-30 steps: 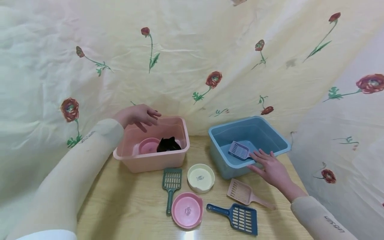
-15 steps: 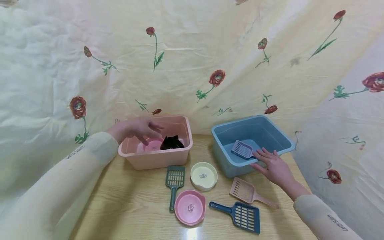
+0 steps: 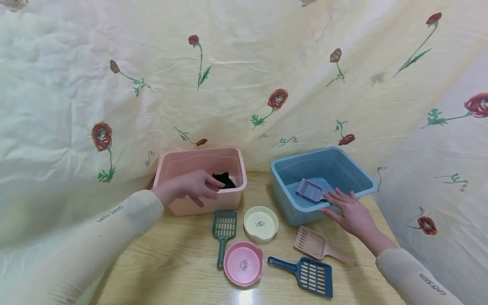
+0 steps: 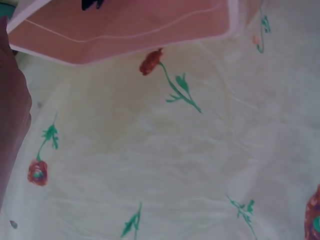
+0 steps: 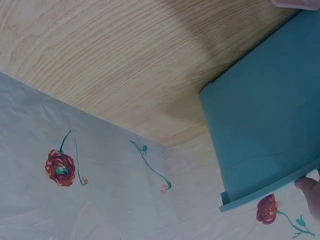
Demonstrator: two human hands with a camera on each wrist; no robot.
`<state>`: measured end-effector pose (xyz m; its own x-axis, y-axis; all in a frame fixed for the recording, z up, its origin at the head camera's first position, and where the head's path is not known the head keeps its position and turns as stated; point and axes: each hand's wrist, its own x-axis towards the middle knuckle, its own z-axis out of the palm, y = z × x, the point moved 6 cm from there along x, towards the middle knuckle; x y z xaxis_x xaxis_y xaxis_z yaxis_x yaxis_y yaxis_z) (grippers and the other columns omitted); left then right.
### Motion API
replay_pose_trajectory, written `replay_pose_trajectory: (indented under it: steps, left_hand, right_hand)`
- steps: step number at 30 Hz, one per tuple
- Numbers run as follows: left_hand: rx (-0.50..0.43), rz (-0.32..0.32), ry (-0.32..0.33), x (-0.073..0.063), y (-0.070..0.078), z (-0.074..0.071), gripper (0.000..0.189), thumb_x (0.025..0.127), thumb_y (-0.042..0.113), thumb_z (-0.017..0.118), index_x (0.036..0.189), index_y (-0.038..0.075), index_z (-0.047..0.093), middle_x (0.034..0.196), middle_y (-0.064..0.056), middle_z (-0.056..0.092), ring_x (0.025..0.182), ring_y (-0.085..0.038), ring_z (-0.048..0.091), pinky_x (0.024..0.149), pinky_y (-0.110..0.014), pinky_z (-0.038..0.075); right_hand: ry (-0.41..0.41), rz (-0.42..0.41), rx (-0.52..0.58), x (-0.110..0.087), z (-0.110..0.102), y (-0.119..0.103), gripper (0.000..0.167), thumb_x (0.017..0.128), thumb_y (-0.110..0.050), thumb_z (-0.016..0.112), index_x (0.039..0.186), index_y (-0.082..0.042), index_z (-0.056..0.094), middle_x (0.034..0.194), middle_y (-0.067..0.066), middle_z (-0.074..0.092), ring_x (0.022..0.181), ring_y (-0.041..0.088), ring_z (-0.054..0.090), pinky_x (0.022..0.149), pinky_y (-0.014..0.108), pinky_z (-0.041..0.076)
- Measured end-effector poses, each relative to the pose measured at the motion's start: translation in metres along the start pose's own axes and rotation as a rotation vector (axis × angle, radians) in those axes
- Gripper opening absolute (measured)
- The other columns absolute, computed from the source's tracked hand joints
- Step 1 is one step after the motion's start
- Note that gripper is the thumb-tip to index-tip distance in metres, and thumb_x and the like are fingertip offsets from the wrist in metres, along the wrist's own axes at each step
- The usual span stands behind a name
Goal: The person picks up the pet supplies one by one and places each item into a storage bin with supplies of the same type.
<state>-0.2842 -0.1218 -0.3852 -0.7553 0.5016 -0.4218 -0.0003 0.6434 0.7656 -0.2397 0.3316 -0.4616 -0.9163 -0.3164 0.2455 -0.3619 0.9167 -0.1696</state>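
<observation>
My left hand (image 3: 198, 186), fingers loosely bent and holding nothing, hovers over the front rim of the pink bin (image 3: 202, 204). It hides much of the bin's inside. Behind its fingertips shows a black piece with pointed ears (image 3: 224, 179); the left wrist view catches only a dark corner of it. My right hand (image 3: 353, 215) rests at the front right rim of the blue bin (image 3: 291, 216), with fingers extended over the edge. A small lavender slotted scoop (image 3: 310, 190) lies inside that bin, its handle end close to those fingers. In the right wrist view, a fingertip (image 5: 306, 185) meets the bin's rim.
On the wooden table (image 3: 160, 254) in front lie a green slotted scoop (image 3: 224, 226), a cream dish (image 3: 261, 224), a pink dish (image 3: 243, 263), a navy scoop (image 3: 314, 275) and a light pink scoop (image 3: 312, 243). A flowered cloth (image 3: 236, 63) hangs behind.
My left hand has come down from above the pink bin's back left to its front rim, now covering the pink dish inside. The right hand stays at the blue bin. The view shifts slightly.
</observation>
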Motion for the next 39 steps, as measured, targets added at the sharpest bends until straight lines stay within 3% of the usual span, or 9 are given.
replay_pose_trajectory:
  steps: [8, 12, 16, 24, 32, 39]
  left_hand:
    - [0.038, 0.008, 0.067, 0.022, -0.011, 0.041, 0.056, 0.092, 0.020, 0.084, 0.145, 0.010, 0.068, 0.138, -0.014, 0.070, 0.112, -0.021, 0.066, 0.079, -0.035, 0.065]
    - [-0.024, 0.049, 0.065, 0.040, -0.018, 0.065, 0.058, 0.090, 0.012, 0.084, 0.144, 0.003, 0.065, 0.134, -0.020, 0.072, 0.112, -0.023, 0.069, 0.075, -0.039, 0.066]
    - [-0.098, 0.048, 0.043, 0.059, -0.030, 0.082, 0.059, 0.092, 0.009, 0.082, 0.146, -0.001, 0.062, 0.144, -0.024, 0.065, 0.120, -0.026, 0.068, 0.079, -0.043, 0.066]
    - [-0.197, 0.031, 0.024, 0.093, -0.052, 0.103, 0.058, 0.096, 0.015, 0.080, 0.149, 0.002, 0.061, 0.159, -0.019, 0.053, 0.116, -0.024, 0.069, 0.093, -0.048, 0.063]
    - [-0.198, 0.008, 0.037, 0.112, -0.067, 0.111, 0.060, 0.096, 0.013, 0.079, 0.151, 0.002, 0.058, 0.159, -0.021, 0.052, 0.117, -0.028, 0.069, 0.083, -0.044, 0.066]
    - [-0.231, -0.005, 0.013, 0.130, -0.074, 0.126, 0.068, 0.094, 0.011, 0.080, 0.155, -0.001, 0.052, 0.150, -0.029, 0.058, 0.118, -0.030, 0.068, 0.083, -0.046, 0.066]
  right_hand:
    - [-0.001, 0.000, -0.002, 0.000, 0.002, 0.001, 0.067, 0.093, -0.043, 0.080, 0.145, -0.003, 0.065, 0.147, 0.026, 0.061, 0.141, 0.052, 0.052, 0.114, 0.077, 0.033]
    - [-0.006, 0.010, -0.006, -0.002, 0.002, 0.003, 0.066, 0.093, -0.042, 0.080, 0.145, -0.003, 0.065, 0.148, 0.026, 0.060, 0.142, 0.051, 0.052, 0.114, 0.077, 0.033]
    - [-0.005, 0.010, -0.003, -0.003, 0.002, 0.004, 0.067, 0.093, -0.042, 0.080, 0.145, -0.003, 0.065, 0.147, 0.026, 0.060, 0.141, 0.051, 0.052, 0.114, 0.077, 0.033]
    - [0.004, -0.001, 0.003, -0.002, 0.000, 0.001, 0.065, 0.093, -0.041, 0.080, 0.144, -0.004, 0.066, 0.146, 0.025, 0.061, 0.141, 0.051, 0.053, 0.114, 0.077, 0.033]
    - [0.022, -0.009, -0.001, -0.002, 0.001, 0.001, 0.064, 0.093, -0.041, 0.080, 0.144, -0.003, 0.066, 0.145, 0.025, 0.062, 0.140, 0.051, 0.054, 0.114, 0.077, 0.033]
    - [0.035, -0.019, -0.007, -0.002, -0.002, 0.001, 0.063, 0.091, -0.037, 0.082, 0.142, -0.003, 0.067, 0.143, 0.025, 0.063, 0.138, 0.051, 0.055, 0.113, 0.077, 0.035]
